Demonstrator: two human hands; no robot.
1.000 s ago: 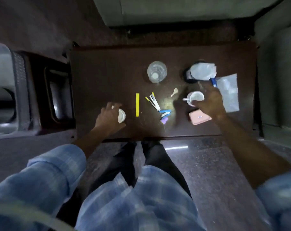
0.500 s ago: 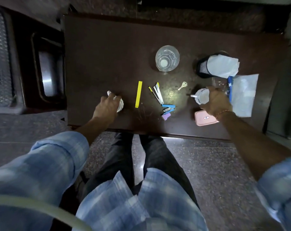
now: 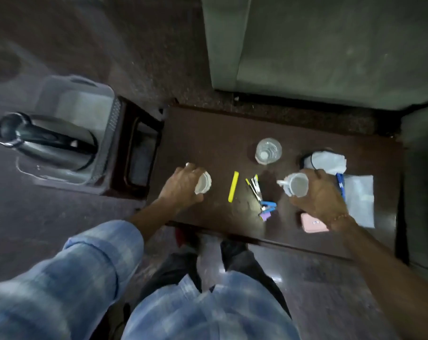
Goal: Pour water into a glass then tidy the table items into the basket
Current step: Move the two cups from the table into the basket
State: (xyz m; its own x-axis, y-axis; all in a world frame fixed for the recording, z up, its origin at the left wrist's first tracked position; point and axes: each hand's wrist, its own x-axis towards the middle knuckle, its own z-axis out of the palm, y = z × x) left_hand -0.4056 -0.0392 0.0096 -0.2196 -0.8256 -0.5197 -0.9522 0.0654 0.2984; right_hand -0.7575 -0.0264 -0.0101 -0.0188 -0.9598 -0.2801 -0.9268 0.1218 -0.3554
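Hands are working at the near half of the dark tabletop [image 3: 208, 133]. The left hand [image 3: 181, 187] is curling over a small white cup [image 3: 203, 182], its fingers closing on the rim and hiding most of the cup's left side. The right hand [image 3: 321, 195] is gripping a white mug [image 3: 297, 184] from the right, the mug's handle sticking out to the left; the palm is covering the mug's far wall.

Between the two hands, one yellow strip [image 3: 233, 190] is lying flat, and beside it a small cluster of stationery [image 3: 254, 187] is blurring together so that its pieces cannot be counted. One blue stapler [image 3: 269, 206] is sitting just near of it, with a purple bit touching it. One pink case [image 3: 313, 224] is showing partly under the right wrist.

Farther off, one clear glass [image 3: 268, 150] is standing upright; whether it is holding water cannot be told. To its right, a dark mesh basket [image 3: 306, 159] is mostly hiding under white paper [image 3: 328, 160]. One clear plastic sheet [image 3: 360, 200] is lying at the right edge.

Left of the tabletop, one dark jug [image 3: 43, 143] is resting in a pale tray [image 3: 75, 104], blurred.
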